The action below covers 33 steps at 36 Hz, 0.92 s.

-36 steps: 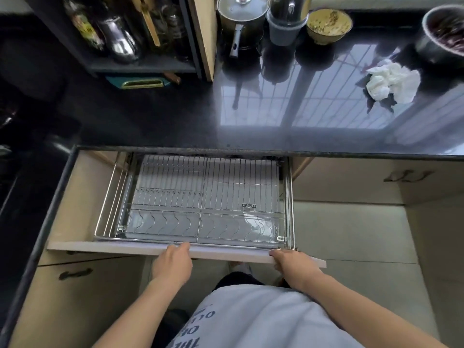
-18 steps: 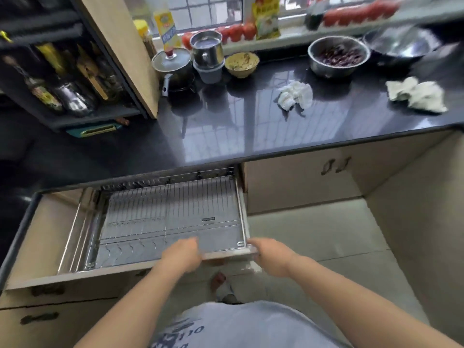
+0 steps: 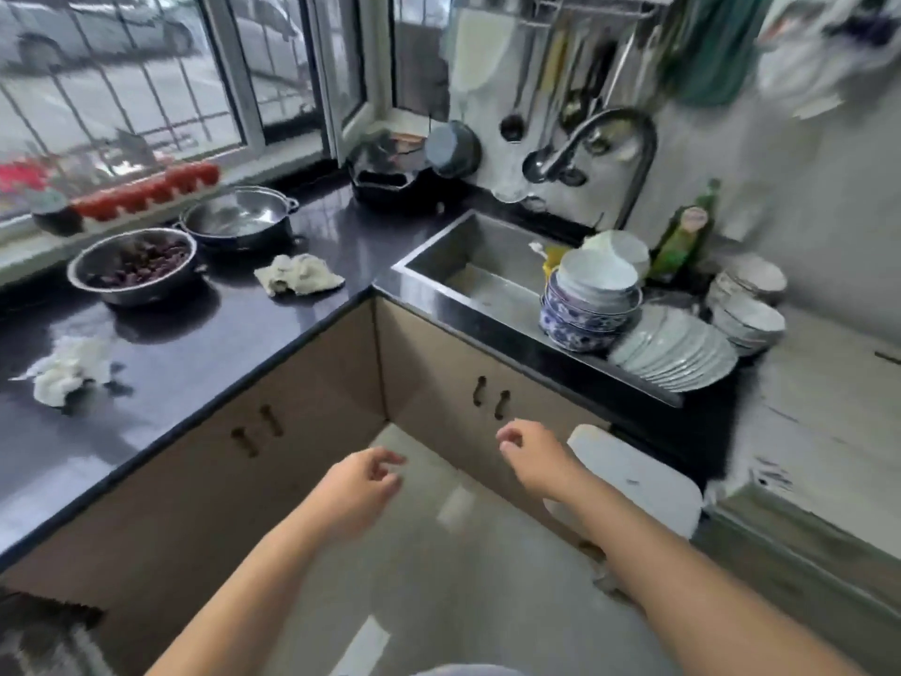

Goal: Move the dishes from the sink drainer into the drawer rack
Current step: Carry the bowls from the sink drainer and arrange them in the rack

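Left hand (image 3: 363,485) and right hand (image 3: 529,458) hang loosely curled and empty above the floor, near the cabinet corner. Far right, stacked blue-patterned bowls (image 3: 587,304) and leaning white plates (image 3: 675,351) crowd the sink drainer (image 3: 648,385) at the counter edge; a careless lift could topple the stack. The faucet (image 3: 609,139) overhangs; the drawer rack is out of view.
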Each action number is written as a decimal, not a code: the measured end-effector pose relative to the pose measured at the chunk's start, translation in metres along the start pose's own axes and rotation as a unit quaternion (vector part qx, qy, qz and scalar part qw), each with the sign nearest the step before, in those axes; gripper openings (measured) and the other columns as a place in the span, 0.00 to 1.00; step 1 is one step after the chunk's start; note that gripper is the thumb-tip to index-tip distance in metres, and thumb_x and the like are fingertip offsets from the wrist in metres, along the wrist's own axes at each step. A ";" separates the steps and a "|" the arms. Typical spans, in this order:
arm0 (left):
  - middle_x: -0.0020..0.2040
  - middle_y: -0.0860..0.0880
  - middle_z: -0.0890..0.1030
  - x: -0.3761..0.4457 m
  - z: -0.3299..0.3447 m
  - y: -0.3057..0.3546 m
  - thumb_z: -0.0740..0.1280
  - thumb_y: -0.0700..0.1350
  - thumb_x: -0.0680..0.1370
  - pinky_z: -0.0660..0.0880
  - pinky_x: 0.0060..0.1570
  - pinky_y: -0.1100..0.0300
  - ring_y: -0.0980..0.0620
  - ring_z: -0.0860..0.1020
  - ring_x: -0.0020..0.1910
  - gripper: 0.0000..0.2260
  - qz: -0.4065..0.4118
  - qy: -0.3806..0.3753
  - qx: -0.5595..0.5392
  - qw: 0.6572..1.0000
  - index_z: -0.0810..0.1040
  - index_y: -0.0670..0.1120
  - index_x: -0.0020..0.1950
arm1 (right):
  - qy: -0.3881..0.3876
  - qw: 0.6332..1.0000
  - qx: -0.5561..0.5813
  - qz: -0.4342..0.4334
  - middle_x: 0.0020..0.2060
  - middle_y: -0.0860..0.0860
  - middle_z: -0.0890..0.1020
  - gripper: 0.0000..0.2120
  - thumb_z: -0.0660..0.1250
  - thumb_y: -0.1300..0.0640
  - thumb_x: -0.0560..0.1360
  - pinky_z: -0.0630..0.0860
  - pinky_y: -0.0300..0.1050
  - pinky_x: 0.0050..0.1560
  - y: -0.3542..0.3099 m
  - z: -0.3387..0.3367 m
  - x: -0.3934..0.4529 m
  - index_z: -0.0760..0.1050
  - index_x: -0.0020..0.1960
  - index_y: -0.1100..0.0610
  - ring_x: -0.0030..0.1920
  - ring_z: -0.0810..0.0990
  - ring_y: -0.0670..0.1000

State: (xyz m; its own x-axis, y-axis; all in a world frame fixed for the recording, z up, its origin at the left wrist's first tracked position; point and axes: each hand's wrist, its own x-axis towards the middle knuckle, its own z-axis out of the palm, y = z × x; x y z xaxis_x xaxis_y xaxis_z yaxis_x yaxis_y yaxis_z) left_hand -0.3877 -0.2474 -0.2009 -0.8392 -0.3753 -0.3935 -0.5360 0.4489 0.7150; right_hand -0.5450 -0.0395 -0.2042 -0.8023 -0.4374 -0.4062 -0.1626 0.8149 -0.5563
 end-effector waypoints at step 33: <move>0.51 0.53 0.85 0.285 -0.030 0.164 0.66 0.42 0.80 0.78 0.46 0.60 0.55 0.84 0.46 0.11 0.013 -0.102 -0.009 0.995 0.81 0.55 0.59 | 0.241 0.927 0.024 0.286 0.42 0.58 0.84 0.29 0.58 0.36 0.73 0.79 0.50 0.47 0.093 -0.260 0.279 0.79 0.50 0.62 0.43 0.82 0.60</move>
State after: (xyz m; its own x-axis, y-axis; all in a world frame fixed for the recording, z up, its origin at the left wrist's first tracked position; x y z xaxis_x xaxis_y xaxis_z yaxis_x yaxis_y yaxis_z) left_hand -0.7127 -0.3050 -0.1783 -0.8551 -0.1897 -0.4825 -0.5133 0.4406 0.7365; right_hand -0.9339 0.0134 -0.1808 -0.9145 0.2910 -0.2812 0.3854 0.8379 -0.3864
